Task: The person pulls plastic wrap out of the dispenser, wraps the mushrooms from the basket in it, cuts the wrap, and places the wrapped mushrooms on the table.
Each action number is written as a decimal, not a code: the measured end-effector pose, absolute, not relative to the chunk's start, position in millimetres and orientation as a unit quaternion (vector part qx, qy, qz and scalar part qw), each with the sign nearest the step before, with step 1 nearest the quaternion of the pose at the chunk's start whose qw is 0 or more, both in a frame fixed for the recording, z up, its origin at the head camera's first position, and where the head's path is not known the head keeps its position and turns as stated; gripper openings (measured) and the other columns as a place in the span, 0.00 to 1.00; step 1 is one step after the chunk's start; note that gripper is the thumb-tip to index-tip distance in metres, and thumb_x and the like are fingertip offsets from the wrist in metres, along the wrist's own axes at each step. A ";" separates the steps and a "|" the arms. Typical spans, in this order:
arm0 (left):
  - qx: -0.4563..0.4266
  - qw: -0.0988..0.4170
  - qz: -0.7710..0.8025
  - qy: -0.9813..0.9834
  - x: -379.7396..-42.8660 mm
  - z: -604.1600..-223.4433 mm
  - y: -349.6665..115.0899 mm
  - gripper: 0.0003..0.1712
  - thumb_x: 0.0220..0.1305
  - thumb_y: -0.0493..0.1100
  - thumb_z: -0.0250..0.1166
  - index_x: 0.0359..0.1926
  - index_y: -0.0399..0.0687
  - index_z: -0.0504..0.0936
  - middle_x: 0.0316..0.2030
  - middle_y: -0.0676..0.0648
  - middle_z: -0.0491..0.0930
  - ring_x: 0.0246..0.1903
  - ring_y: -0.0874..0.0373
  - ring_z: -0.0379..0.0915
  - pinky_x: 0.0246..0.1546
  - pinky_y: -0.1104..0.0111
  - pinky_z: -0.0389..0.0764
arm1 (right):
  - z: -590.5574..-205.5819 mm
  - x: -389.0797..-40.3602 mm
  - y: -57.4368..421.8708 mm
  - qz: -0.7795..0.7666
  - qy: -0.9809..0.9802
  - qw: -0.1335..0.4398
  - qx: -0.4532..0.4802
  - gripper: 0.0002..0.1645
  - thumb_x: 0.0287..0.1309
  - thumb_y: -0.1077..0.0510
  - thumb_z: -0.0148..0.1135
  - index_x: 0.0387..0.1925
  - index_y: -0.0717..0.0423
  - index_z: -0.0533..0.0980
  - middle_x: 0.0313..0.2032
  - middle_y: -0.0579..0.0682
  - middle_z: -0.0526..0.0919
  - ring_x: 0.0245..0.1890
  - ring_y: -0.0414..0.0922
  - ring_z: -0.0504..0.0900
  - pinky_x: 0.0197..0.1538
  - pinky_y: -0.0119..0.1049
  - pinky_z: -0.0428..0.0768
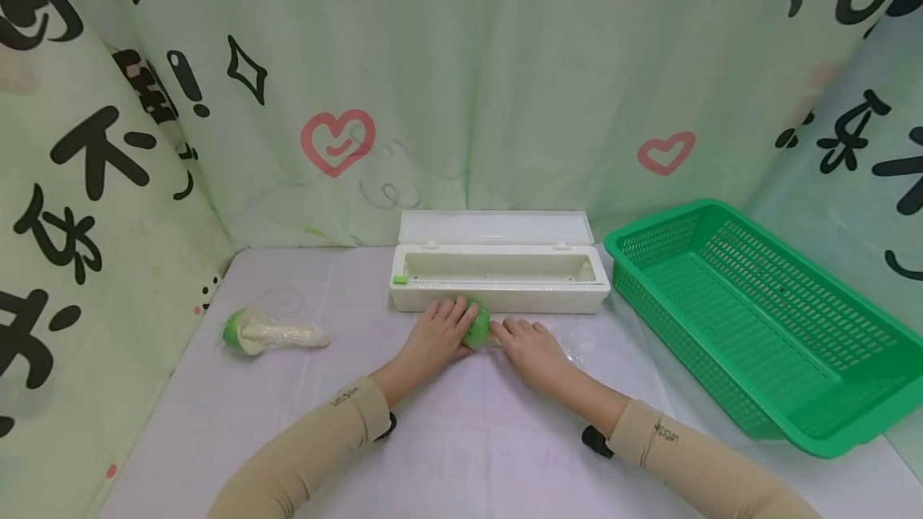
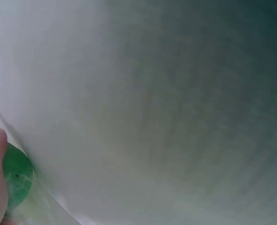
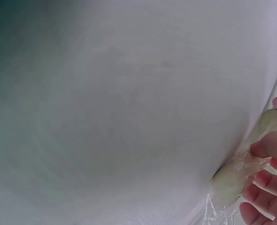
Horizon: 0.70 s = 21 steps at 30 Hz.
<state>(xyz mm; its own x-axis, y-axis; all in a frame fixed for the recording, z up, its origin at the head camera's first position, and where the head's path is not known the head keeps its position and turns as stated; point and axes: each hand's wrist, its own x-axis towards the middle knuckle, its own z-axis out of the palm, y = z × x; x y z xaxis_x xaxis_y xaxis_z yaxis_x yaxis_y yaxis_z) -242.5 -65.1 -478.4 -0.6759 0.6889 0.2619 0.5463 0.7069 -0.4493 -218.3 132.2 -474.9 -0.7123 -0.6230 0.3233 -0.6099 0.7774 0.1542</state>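
Note:
A tool with a round green head (image 1: 477, 328) and a cream handle (image 3: 228, 183) lies on the table, with clear plastic film (image 3: 222, 211) about it. Its exact kind is unclear. My left hand (image 1: 438, 329) grips the green head from the left, the thumb low at its near side. At the handle, my right hand (image 1: 535, 352) pinches the film-covered part between thumb and fingers, as the right wrist view shows. Just behind both hands stands a long white cling film dispenser (image 1: 497, 299), its lid (image 1: 497, 227) raised and a green slider (image 1: 400, 280) at its left.
A similar green-headed tool (image 1: 277, 334), wrapped in clear film, lies on the left of the table. At the right is a large green plastic basket (image 1: 764, 335). A printed curtain (image 1: 505, 86) hangs behind the white-covered table (image 1: 461, 455).

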 end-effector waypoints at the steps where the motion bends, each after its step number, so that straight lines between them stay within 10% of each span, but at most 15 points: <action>1: -0.346 0.217 0.168 -0.897 -242.8 -479.0 -65.5 0.41 0.54 0.70 0.52 0.60 0.49 0.59 0.52 0.48 0.65 0.45 0.57 0.62 0.44 0.67 0.64 | -474.8 -218.1 132.6 -0.022 -0.925 0.181 0.333 0.18 0.50 0.61 0.63 0.44 0.56 0.70 0.30 0.49 0.72 0.27 0.45 0.74 0.27 0.36 0.72; 15: -0.401 0.328 0.063 -0.853 -243.8 -474.3 -70.2 0.42 0.46 0.72 0.58 0.51 0.44 0.72 0.39 0.48 0.74 0.37 0.56 0.70 0.40 0.65 0.71 | -469.0 -208.6 143.3 -0.036 -0.903 0.252 0.347 0.24 0.42 0.55 0.67 0.43 0.54 0.71 0.29 0.48 0.72 0.27 0.46 0.72 0.33 0.37 0.69; 21: -0.422 0.362 0.028 -0.831 -241.2 -459.4 -74.9 0.43 0.41 0.73 0.60 0.47 0.43 0.75 0.36 0.49 0.78 0.36 0.56 0.73 0.41 0.64 0.71 | -466.1 -206.7 148.2 -0.016 -0.871 0.316 0.375 0.13 0.61 0.51 0.47 0.41 0.54 0.69 0.28 0.49 0.68 0.25 0.47 0.71 0.33 0.39 0.69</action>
